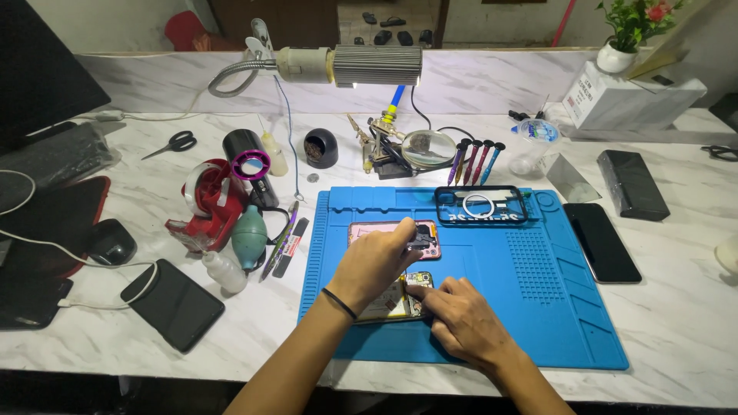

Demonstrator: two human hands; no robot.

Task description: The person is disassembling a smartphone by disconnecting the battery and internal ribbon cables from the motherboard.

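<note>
Left hand [377, 265] pinching over pink phone frame [396, 238], right hand [461, 315] fingers pressing opened phone [400, 300]

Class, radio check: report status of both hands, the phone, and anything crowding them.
Left hand pinching a small part over the pink back cover. Right hand pressing the opened phone flat. Clear case sits apart on blue mat.

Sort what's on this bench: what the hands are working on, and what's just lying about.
In hand:
left hand over the pink phone shell
right hand on the opened phone
blue mat

Lying about:
scissors
red tape dispenser
clear phone case
black phone
magnifier
</note>
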